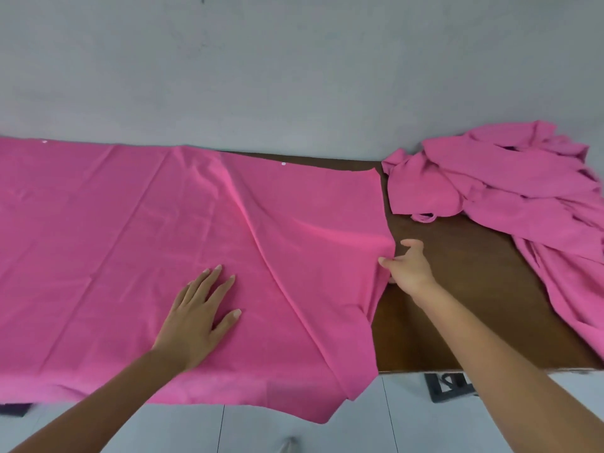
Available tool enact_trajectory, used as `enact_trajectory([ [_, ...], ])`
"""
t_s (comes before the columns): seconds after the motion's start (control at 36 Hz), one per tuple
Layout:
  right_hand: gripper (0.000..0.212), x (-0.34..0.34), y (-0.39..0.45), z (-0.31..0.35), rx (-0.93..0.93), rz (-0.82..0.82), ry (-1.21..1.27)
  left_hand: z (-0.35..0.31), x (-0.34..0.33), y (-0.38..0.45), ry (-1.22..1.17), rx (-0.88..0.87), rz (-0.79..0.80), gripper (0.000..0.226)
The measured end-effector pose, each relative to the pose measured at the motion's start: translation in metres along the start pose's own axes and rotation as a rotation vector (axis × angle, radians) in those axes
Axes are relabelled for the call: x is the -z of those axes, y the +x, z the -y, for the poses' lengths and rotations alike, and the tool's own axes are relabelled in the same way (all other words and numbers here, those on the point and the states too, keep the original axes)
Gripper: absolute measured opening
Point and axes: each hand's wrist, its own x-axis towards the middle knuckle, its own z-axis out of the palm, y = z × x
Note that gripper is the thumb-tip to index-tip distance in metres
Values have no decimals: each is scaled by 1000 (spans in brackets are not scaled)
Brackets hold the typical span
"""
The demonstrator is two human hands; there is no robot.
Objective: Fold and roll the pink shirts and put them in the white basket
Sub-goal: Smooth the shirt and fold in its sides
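Observation:
A pink shirt [130, 243] lies spread flat across the left and middle of the brown table [457, 289], its near edge hanging over the front. My left hand [199, 315] rests flat on it with straight fingers. My right hand [408, 266] pinches the shirt's right edge, where the cloth is bunched and slightly lifted. A heap of more pink shirts [510, 197] sits at the table's right end. No white basket is in view.
A grey wall runs right behind the table. Pale floor tiles show below the table's front edge, with a dark object [451, 385] on the floor under the right side. Bare tabletop lies between the spread shirt and the heap.

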Motion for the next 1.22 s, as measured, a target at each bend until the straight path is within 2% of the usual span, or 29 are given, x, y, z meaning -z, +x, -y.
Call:
enact_trajectory([
  [0.33, 68, -8, -93, -31, 31, 203, -22, -93, -17, -18, -100, -75, 16, 85],
  [0.42, 55, -5, -103, -32, 36, 236, -31, -99, -22, -15, -52, -61, 14, 86],
  [0.56, 17, 14, -112, -41, 48, 205, -57, -99, -26, -19, 12, -58, -8, 83],
  [0.69, 15, 39, -115, -53, -2, 231, 152, -98, -29, -18, 29, -56, -10, 86],
  [0.78, 21, 44, -114, -56, -9, 179, 381, -99, -30, -18, 40, -47, -13, 86],
  [0.83, 20, 45, -113, -56, 1, 113, 449, -100, -30, -18, 39, -45, -15, 87],
  [0.89, 19, 43, -112, -57, 30, 40, 368, -100, -30, -19, 40, -44, -15, 87],
  [0.97, 18, 46, -109, -62, 215, -105, -79, -99, -30, -19, 34, -43, -18, 87],
  [1.06, 18, 58, -106, -69, 356, -140, -316, -98, -30, -18, 22, -42, -26, 87],
  [1.17, 23, 74, -98, -66, 281, -163, -372, -98, -31, -17, 37, -41, -23, 88],
  [1.22, 30, 78, -98, -66, 194, -78, -325, -99, -32, -17, 46, -44, -29, 88],
])
